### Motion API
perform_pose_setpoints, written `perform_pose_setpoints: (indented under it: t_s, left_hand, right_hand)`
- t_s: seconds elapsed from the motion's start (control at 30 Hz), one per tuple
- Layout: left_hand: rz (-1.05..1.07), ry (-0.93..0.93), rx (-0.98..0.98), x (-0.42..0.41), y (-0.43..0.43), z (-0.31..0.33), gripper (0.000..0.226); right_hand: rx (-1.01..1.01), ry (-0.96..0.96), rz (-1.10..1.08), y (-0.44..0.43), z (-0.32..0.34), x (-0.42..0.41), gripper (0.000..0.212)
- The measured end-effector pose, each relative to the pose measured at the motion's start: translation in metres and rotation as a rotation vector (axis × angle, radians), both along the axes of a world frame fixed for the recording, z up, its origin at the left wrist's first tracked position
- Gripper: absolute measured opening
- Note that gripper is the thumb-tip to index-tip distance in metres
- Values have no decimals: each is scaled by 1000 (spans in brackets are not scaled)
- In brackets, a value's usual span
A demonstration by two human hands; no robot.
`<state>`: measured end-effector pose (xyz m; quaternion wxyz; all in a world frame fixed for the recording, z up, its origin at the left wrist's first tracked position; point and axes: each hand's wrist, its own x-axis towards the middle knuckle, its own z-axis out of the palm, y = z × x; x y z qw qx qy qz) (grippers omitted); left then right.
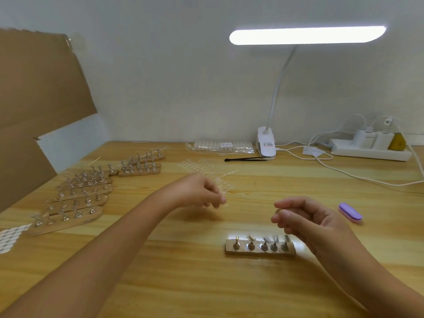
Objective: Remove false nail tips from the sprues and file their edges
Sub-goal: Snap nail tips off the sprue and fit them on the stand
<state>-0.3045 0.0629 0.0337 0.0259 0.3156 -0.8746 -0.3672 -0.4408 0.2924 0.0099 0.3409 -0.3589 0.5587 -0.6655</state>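
Observation:
My left hand holds a clear sprue of false nail tips above the middle of the wooden table, fingers curled round it; the image there is blurred. My right hand hovers to the right with curled fingers, thumb and forefinger pinched together; a tiny clear tip may sit between them, too small to tell. A purple nail file block lies on the table just right of that hand. A small wooden holder with several metal stands, some topped by nail tips, sits below my right hand.
More clear sprues lie farther back. Several wooden holders with stands fill the left side, cardboard behind them. At the back are a bagged pack, black tweezers, a clamp lamp, cables and a power strip.

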Motion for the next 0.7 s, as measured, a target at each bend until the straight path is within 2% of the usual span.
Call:
perform_pose_setpoints:
  t_s: [0.07, 0.2, 0.23, 0.3, 0.4, 0.53, 0.6, 0.7]
  left_hand:
    - [39, 31, -44, -19, -8, 16, 9]
    - [93, -40, -212, -43, -17, 35, 49]
    - [101, 16, -226, -44, -13, 34, 54]
    - [95, 239, -175, -37, 4, 31, 42]
    - [-17, 454, -1, -16, 41, 23, 12]
    - [-171, 445, 436, 10, 76, 23, 21]
    - [-142, 458, 612, 16, 78, 21, 27]
    - [-61, 487, 762, 19, 75, 18, 26]
  right_hand:
    - [20, 22, 7, 0, 1, 1, 31]
    - [18, 61, 13, 2, 3, 2, 31]
    - [10, 72, 1, 2, 4, 2, 31]
    - [-25, 99, -36, 3, 5, 0, 30]
    - [-140, 161, -91, 5, 7, 3, 23]
    - [-263, 372, -157, 0, 6, 8, 19]
    - [-263, 516, -141, -6, 9, 13, 16]
    - [-253, 614, -125, -14, 13, 17, 16]
